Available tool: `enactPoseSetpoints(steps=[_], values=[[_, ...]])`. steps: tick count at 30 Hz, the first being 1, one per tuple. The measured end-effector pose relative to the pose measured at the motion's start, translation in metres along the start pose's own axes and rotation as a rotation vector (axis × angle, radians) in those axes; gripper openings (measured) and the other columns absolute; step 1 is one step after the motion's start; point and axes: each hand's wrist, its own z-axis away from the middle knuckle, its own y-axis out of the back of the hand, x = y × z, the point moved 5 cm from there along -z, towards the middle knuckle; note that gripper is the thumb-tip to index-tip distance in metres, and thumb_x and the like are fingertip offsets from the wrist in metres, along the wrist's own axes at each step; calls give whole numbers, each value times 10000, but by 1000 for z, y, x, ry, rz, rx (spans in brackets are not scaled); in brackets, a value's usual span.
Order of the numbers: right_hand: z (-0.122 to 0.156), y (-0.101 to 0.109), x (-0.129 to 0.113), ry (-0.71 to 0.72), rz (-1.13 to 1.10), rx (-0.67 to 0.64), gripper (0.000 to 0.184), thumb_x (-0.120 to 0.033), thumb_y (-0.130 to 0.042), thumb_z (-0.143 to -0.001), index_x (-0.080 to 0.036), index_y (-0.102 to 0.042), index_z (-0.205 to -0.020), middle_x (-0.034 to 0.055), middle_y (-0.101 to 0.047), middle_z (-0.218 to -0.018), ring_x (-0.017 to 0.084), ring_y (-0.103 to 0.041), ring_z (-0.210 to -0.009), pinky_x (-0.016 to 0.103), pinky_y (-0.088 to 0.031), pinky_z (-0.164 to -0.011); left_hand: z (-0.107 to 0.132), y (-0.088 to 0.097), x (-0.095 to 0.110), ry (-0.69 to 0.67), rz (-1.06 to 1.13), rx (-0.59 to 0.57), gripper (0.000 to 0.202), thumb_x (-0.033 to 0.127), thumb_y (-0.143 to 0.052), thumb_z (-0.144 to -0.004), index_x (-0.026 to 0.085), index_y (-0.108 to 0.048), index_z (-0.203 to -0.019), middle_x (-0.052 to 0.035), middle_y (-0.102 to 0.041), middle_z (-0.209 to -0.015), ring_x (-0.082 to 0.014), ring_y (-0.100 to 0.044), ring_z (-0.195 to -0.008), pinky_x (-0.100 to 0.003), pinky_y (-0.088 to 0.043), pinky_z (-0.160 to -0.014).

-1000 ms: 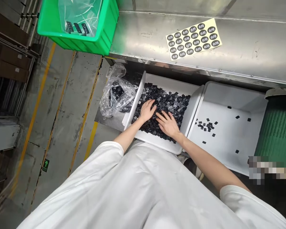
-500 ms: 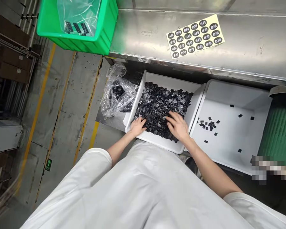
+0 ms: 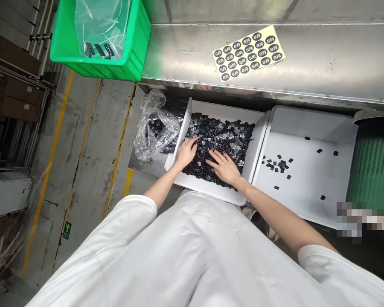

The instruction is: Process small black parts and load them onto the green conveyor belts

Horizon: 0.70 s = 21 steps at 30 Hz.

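Left hand (image 3: 187, 152) and right hand (image 3: 223, 167) lie open, fingers (image 3: 211, 155) spread wide and empty, on black leaded components (image 3: 225, 138) in a white bin (image 3: 208, 190).

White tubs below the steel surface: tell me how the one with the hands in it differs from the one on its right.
The left tub is heaped with small black parts, while the right tub has a small cluster and a few scattered pieces on a mostly bare white floor. The left tub has both hands in it, left hand and right hand; the right tub has none. Both are white, open-topped tubs standing side by side.
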Motion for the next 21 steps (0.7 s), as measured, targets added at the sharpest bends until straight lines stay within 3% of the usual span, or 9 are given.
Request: enactPoseSetpoints(steps=[3,7,9,11,13,15,18,21], values=[[-4,29,47,-74,-4,67,552,-174,-548,-946,-270,-604,-1487,17,-271,-1712,370,-278,-1551,688,-196,-1262,-25,-12,7,-23,-17,-43,536,371,-560,-1001,248,-548,-1522,-123,-534,-1507,-324,-482,-1414,-479,-375,-1217],[-16,66,100,-316,-33,275,514,-322,-499,-1025,-244,-556,-1530,51,-282,-1710,378,-289,-1534,653,-267,-1249,-60,-41,13,73,89,-132,635,474,-650,-956,247,-532,-1537,-142,-504,-1553,-366,-434,-1468,-516,-349,-1223],[-22,70,119,-541,-110,385,531,-398,-497,-1033,-212,-553,-1527,97,-327,-1682,384,-327,-1512,625,-321,-1233,-70,-56,17,169,214,-159,633,498,-642,-964,242,-534,-1532,-136,-568,-1488,-346,-511,-1405,-492,-382,-1199],[-26,58,123,-749,-232,416,564,-446,-512,-1020,-176,-559,-1513,145,-428,-1611,395,-397,-1464,634,-364,-1204,-71,-71,22,257,378,-197,620,496,-603,-993,246,-506,-1552,-114,-619,-1412,-293,-626,-1252,-444,-463,-1125],[-33,40,109,-800,-320,394,575,-461,-534,-1002,-163,-579,-1493,157,-521,-1531,399,-442,-1420,652,-386,-1184,-61,-80,25,291,502,-221,598,487,-585,-1009,252,-504,-1553,-103,-627,-1387,-241,-681,-1106,-396,-525,-1040],[-36,26,78,-664,-334,370,521,-437,-539,-996,-180,-632,-1440,135,-584,-1466,379,-457,-1403,624,-398,-1189,-41,-81,24,269,555,-207,555,466,-600,-1006,244,-555,-1512,-110,-617,-1393,-215,-688,-1035,-378,-550,-996],[-24,13,25,-355,-315,267,440,-379,-521,-1008,-214,-678,-1384,97,-592,-1464,337,-443,-1431,553,-419,-1200,-2,-66,13,194,576,-166,481,400,-628,-987,222,-623,-1433,-108,-631,-1352,-195,-679,-1002,-378,-554,-1001],[9,15,-6,-148,-264,133,424,-349,-501,-1034,-235,-667,-1407,47,-457,-1610,318,-367,-1498,535,-400,-1221,38,-37,-4,166,579,-136,451,388,-628,-983,208,-644,-1396,-96,-671,-1271,-191,-673,-1006,-376,-542,-1023]])
